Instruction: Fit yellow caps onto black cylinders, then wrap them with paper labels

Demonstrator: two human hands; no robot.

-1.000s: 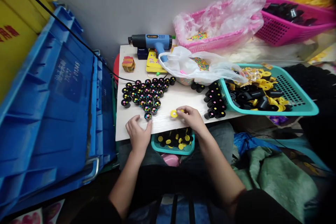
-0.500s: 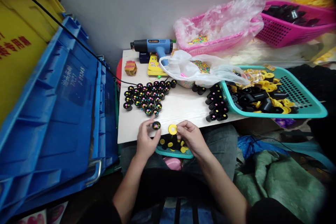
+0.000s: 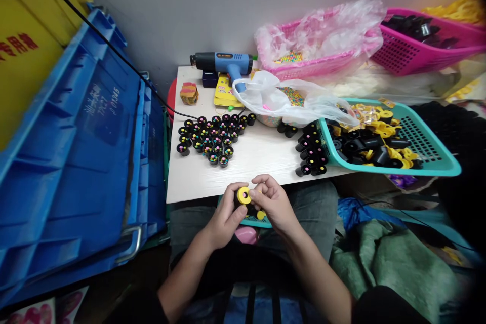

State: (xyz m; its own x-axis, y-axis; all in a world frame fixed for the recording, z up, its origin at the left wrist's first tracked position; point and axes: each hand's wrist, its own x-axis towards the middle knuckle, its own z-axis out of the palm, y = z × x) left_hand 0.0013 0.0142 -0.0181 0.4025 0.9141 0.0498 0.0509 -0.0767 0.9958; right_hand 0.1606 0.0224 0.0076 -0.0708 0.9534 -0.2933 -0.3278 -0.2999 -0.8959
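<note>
Above the table's front edge, my left hand grips a small black cup with a yellow ring held against its top. The fingers of my right hand press at the ring's right side, and the cup is largely hidden between my hands. Below them is a small teal basket of black and yellow parts, mostly covered by my hands. Many black cups with colored beads on top stand grouped on the white wood-grain table, beyond my left hand.
More black cups stand by a large teal basket of black and yellow parts. A heat gun, plastic bag, and pink basket lie behind. A blue crate stands left.
My hands have come together over the small basket. The yellow ring has gone from my right fingers onto the black cup in my left hand.
</note>
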